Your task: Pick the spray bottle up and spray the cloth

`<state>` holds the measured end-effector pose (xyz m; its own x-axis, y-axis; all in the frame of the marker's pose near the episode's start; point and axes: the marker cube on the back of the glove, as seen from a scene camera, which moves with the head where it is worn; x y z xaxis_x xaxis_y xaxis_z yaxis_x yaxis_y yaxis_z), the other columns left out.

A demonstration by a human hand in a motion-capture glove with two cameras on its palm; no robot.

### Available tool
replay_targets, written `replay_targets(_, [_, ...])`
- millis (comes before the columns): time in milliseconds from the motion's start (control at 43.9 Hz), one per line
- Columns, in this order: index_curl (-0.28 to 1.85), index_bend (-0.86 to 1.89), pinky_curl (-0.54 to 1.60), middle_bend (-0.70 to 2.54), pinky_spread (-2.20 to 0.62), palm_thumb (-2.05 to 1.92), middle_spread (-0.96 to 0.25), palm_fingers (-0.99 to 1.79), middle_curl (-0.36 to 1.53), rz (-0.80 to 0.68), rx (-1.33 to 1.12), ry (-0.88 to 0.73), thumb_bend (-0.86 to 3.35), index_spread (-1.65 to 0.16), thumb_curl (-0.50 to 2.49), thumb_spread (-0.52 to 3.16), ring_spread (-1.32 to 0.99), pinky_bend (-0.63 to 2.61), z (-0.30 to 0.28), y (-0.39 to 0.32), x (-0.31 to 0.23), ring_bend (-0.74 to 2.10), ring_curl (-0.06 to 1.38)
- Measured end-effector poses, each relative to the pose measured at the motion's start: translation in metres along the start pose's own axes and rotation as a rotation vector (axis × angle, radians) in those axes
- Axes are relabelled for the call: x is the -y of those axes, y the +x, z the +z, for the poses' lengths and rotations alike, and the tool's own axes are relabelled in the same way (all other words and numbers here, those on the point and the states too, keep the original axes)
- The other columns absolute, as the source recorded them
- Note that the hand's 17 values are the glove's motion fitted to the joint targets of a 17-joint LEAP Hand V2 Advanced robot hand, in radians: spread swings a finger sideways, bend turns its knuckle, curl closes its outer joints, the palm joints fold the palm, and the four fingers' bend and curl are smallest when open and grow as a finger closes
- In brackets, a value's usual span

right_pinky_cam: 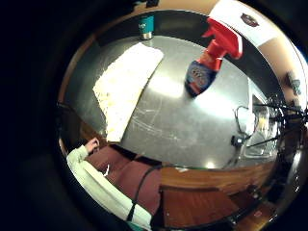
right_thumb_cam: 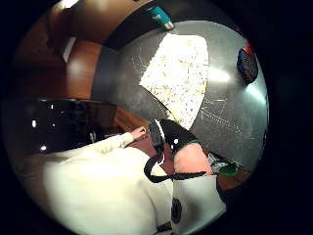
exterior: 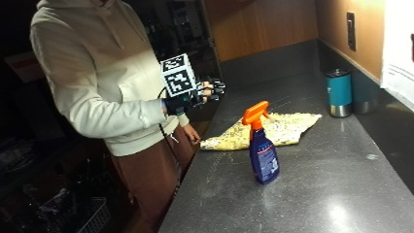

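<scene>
You stood at the near long edge of the dark grey speckled stone bench point(exterior: 310, 194) with your black-gloved right hand point(exterior: 197, 94) raised in the air above that edge, well apart from everything on the surface. Its fingers were spread and relaxed, grasping nothing.

The blue plastic spray bottle with the orange-red trigger head point(exterior: 261, 145) stood upright on the bench, towards the middle of its width, and nothing touched it. From the outside view its nozzle pointed towards your side of the bench. The little finger side palm view showed the same bottle point(right_pinky_cam: 207, 60) alone on the bare stone.

The pale yellow, speckled cloth point(exterior: 265, 130) lay flat and rumpled beyond the bottle, one corner reaching the near edge of the bench and the rest running towards the back wall. It lay near the bottle but, as far as the outside view showed, not touching it. Both palm views showed it point(right_thumb_cam: 178, 78) spread out on the bench.

A teal metal tumbler with a steel base point(exterior: 339, 93) stood upright by the back wall, near the far end of the cloth. Your bare left hand point(exterior: 191, 132) hung at your side below the bench edge; its fingers probably held nothing, though it was dim there.
</scene>
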<state>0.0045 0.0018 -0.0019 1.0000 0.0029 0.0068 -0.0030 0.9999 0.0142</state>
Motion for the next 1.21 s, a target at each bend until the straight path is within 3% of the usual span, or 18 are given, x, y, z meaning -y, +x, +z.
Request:
replay_targets(205, [0.12,0.16,0.15,0.23,0.16,0.52,-0.01,0.26,0.13,0.044,0.053,0.092,0.23,-0.32,0.17,0.75,0.03,0.35,-0.010,0.033,-0.013,0.29,0.10])
replay_targets(614, [0.16,0.10,0.26,0.29,0.13,0.62,-0.03,0.35,0.26,0.274,0.367,0.286,0.10,-0.36,0.27,0.95,-0.01,0.38,0.007,0.135,-0.028,0.39,0.21])
replay_targets(888, [0.14,0.08,0.33,0.20,0.11,0.60,-0.02,0.09,0.27,0.442,0.662,0.318,-0.02,-0.36,0.29,0.94,-0.01,0.53,0.055,0.184,0.015,0.39,0.24])
replay_targets(1206, [0.13,0.10,0.34,0.21,0.10,0.58,-0.03,0.03,0.29,0.458,0.799,0.300,-0.03,-0.38,0.31,0.90,-0.02,0.58,0.080,0.192,0.066,0.43,0.25])
